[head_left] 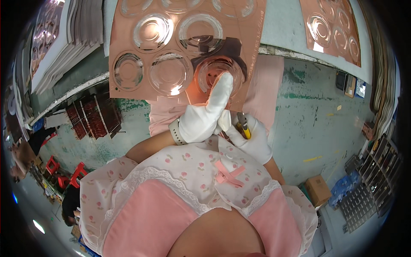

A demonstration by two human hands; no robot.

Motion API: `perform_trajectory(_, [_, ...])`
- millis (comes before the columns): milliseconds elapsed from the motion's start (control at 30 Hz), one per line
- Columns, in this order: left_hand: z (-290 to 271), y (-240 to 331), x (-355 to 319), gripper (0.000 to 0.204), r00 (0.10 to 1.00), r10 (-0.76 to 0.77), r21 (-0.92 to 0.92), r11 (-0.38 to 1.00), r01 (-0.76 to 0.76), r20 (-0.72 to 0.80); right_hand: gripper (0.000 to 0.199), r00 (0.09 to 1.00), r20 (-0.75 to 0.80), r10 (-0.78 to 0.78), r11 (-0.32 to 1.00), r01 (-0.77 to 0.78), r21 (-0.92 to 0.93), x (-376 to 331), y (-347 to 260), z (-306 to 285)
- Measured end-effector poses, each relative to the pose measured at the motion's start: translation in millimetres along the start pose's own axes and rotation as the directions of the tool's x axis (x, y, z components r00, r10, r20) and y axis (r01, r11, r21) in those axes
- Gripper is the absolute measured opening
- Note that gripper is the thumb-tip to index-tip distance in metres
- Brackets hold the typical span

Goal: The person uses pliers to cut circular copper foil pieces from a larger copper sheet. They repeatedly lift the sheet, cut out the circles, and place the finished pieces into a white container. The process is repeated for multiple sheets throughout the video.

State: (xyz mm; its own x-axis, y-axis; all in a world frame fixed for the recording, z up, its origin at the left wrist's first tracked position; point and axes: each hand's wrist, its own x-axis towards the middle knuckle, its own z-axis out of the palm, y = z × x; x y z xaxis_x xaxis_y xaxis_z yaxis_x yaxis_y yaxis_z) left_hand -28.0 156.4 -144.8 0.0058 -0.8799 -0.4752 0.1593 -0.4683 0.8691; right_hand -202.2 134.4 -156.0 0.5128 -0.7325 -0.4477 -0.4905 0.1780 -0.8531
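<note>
A shiny copper-coloured sheet (143, 55) with several raised round shapes lies in front of me, its near edge by my hands. My left hand (203, 115), in a white glove, reaches over that edge with its fingers stretched out and together. The fingertips rest on or just above the nearest right round shape (236, 70). My right hand (256, 143), also gloved in white, is closed round a hand tool (245, 126) with a dark metal head and yellow handle, which looks like pliers. It sits just below the sheet's lower right corner, close beside my left hand.
Pale worktops (280, 32) carry the sheet and a second copper-coloured sheet (332, 25) at the far right. Stacked sheets (85, 38) stand at the left. Red stools (78, 173) and people are low at the left; a cardboard box (318, 190) and a rack (381, 171) stand right.
</note>
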Motion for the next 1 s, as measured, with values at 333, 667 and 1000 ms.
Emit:
perform_trajectory(333, [-39.5,11.3,-12.5,0.023,0.816,0.058,0.423,0.833,-0.357,0.575,0.011,0.946,-0.249,0.205,0.888,-0.073,0.454,15.6,-6.6,-15.7])
perform_trajectory(667, [-83.9,146.9,3.4,0.03,0.817,0.418,0.763,0.645,0.041,-0.397,0.009,0.983,-0.171,0.066,0.91,0.01,0.414,53.3,-63.5,-8.7])
perform_trajectory(1000, [-126.6,131.0,80.7,0.044,0.636,0.573,0.797,0.593,0.115,-0.518,0.022,0.994,-0.105,0.011,0.984,0.007,0.176,21.7,-3.7,-5.9])
